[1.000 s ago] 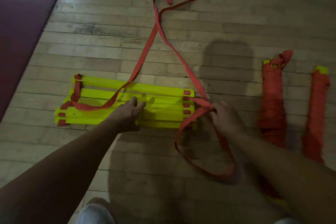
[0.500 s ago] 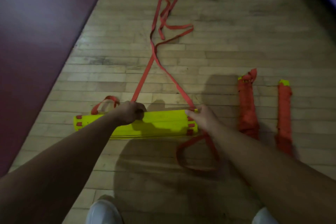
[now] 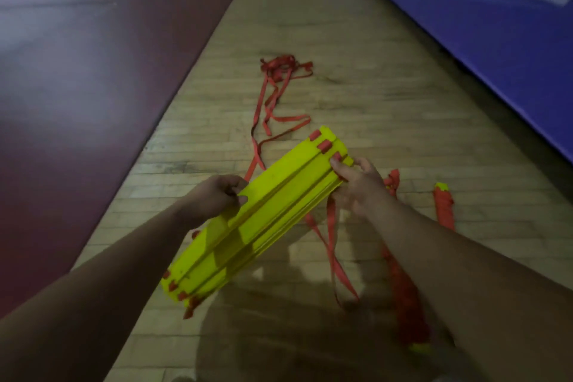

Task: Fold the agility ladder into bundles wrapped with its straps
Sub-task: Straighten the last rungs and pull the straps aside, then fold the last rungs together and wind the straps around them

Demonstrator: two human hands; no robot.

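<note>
Wood plank floor (image 3: pixel 356 49) runs up the middle of the view. Dark red mat (image 3: pixel 93 71) covers the left side, blue banner (image 3: pixel 496 25) with white print along the upper right. Stack of yellow rungs (image 3: pixel 263 217) is held off the floor, tilted diagonally, near end low left, far end up right, red strap tabs at both ends. Long red strap (image 3: pixel 257 121) trails from behind the stack to a loose heap further up the floor. A strap loop (image 3: pixel 333 245) hangs from the stack's far end down to the floor. Two wrapped bundles lie on the right: one (image 3: pixel 444 208) in plain view with a yellow tip, the other (image 3: pixel 406 298) mostly behind the right forearm, blurry. Left hand (image 3: pixel 214 195) curled round the stack's upper long edge near the middle. Right hand (image 3: pixel 359 183) grips the far end, thumb on top by a tab; possibly also pinching the strap, hard to tell.
</note>
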